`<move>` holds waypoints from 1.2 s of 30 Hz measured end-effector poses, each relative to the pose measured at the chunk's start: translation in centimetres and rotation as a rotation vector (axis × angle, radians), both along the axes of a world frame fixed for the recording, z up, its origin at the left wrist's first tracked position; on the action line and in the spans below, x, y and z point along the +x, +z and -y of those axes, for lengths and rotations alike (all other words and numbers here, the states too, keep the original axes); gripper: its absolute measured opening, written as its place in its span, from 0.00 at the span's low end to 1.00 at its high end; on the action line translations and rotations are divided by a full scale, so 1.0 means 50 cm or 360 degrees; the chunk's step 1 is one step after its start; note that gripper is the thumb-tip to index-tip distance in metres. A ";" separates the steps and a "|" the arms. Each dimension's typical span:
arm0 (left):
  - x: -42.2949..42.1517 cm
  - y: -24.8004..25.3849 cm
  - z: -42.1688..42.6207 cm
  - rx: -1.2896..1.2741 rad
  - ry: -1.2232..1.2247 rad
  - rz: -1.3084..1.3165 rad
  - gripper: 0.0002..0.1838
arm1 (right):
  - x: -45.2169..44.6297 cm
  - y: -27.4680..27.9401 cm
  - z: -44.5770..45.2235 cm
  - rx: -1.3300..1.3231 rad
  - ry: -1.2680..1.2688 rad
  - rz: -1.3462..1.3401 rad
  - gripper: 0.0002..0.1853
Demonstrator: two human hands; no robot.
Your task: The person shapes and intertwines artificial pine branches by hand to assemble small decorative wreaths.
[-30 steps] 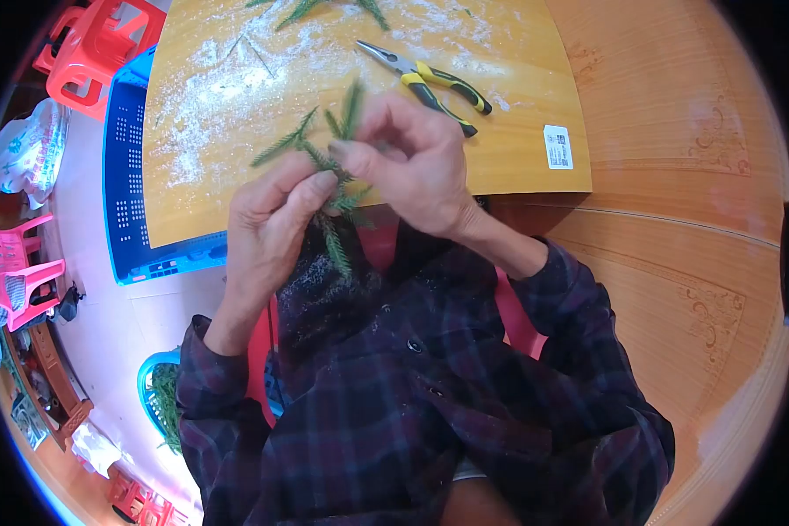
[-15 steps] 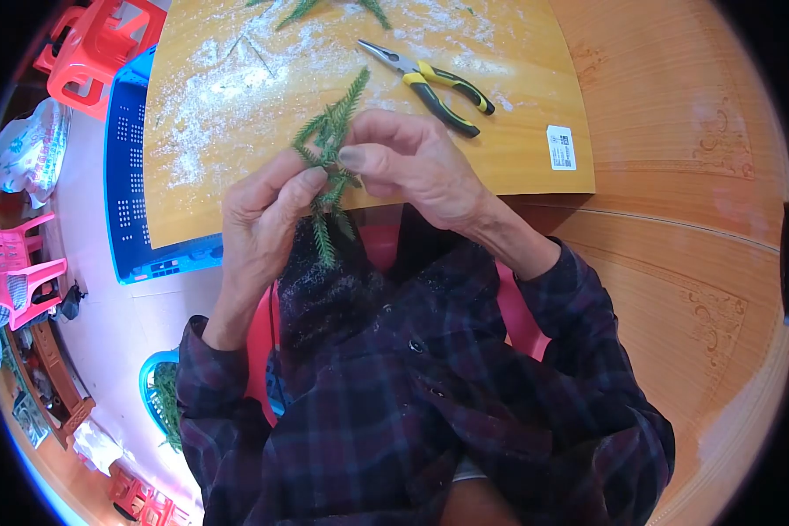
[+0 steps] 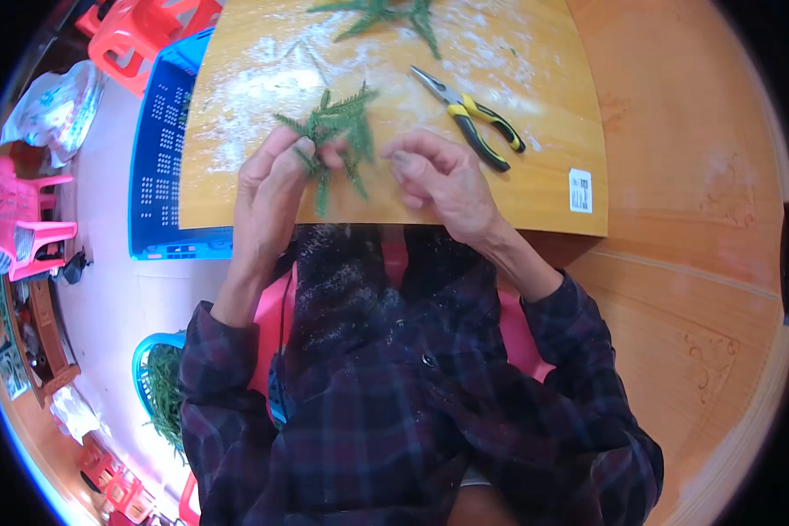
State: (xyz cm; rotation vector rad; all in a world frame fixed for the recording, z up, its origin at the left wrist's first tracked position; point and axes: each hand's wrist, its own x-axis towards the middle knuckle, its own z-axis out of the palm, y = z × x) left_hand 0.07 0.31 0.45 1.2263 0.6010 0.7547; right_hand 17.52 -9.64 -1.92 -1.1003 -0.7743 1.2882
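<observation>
White-flecked table (image 3: pixel 508 200), w/ pliers (image 3: pixel 458 111) lying beyond the R hand (image 3: pixel 454 188). L hand (image 3: pixel 270 184) pinches 1 sprig (image 3: pixel 326 128) over the table's near side; R hand's half-curled just beside, can't tell if gripping. I'd pinch stem only, sparing needles.

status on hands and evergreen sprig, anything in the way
Left hand pinching evergreen sprig above table. Right hand apart from sprig, fingers curled. Needle-nose pliers lying beyond right hand, clear of sprig.
</observation>
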 end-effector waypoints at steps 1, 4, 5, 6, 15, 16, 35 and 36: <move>-0.004 0.002 -0.006 -0.0058 0.0043 0.0071 0.14 | -0.002 -0.002 -0.003 0.0029 0.0022 -0.0005 0.09; -0.018 -0.005 -0.032 -0.0169 0.0079 0.0209 0.13 | 0.002 -0.006 -0.004 0.0084 0.0055 -0.0075 0.08; -0.019 -0.007 -0.039 -0.0195 0.0082 0.0267 0.13 | 0.004 -0.006 -0.003 0.0099 0.0069 -0.0063 0.08; -0.019 -0.011 -0.045 -0.0201 0.0075 0.0286 0.13 | 0.005 -0.005 -0.001 0.0114 0.0081 -0.0052 0.08; -0.022 -0.027 -0.049 -0.0145 0.0082 0.0236 0.15 | 0.002 -0.008 0.001 0.0126 0.0117 0.0117 0.09; -0.023 -0.029 -0.051 -0.0139 0.0069 0.0231 0.15 | 0.003 -0.008 0.002 0.0124 0.0124 0.0116 0.09; -0.025 -0.008 -0.055 -0.0363 0.0243 0.0293 0.06 | 0.010 -0.007 0.001 0.0095 0.0182 0.0116 0.08; -0.028 -0.012 -0.059 -0.0336 0.0234 0.0315 0.07 | 0.010 -0.009 0.002 0.0093 0.0181 0.0112 0.08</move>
